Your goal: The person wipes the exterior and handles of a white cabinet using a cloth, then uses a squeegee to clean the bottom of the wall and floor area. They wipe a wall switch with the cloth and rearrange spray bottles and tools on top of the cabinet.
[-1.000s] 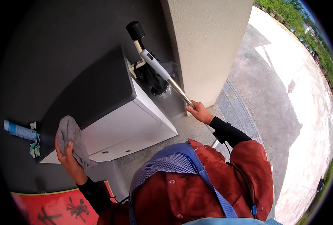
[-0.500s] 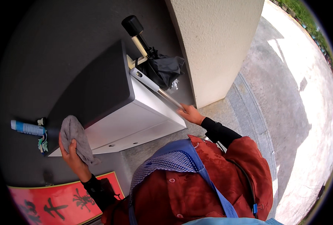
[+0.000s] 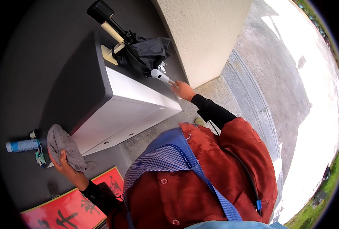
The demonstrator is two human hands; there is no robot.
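My left hand (image 3: 68,170) grips a crumpled grey cloth (image 3: 62,143), which covers part of the near left end of a white cabinet's dark top (image 3: 78,84). My right hand (image 3: 184,91) is closed around a metal pole with a light grey plastic grip (image 3: 160,75); its lower end is hidden. The grip end points up and left, apart from the cabinet's white side (image 3: 139,91) and just below a black folded umbrella (image 3: 148,51). My fingers partly hide the metal shaft.
The umbrella hangs beside a cream bracket (image 3: 114,49) at the cabinet's far end. A blue-and-white can (image 3: 22,145) is at the left. A red panel with black characters (image 3: 68,204) lies lower left. A cream pillar (image 3: 200,34) rises behind; a stone step (image 3: 249,91) curves along the right.
The pole's grip end has come away from the cabinet's top edge and sits closer to my right hand. My left hand still holds the cloth. The whole view has shifted somewhat.
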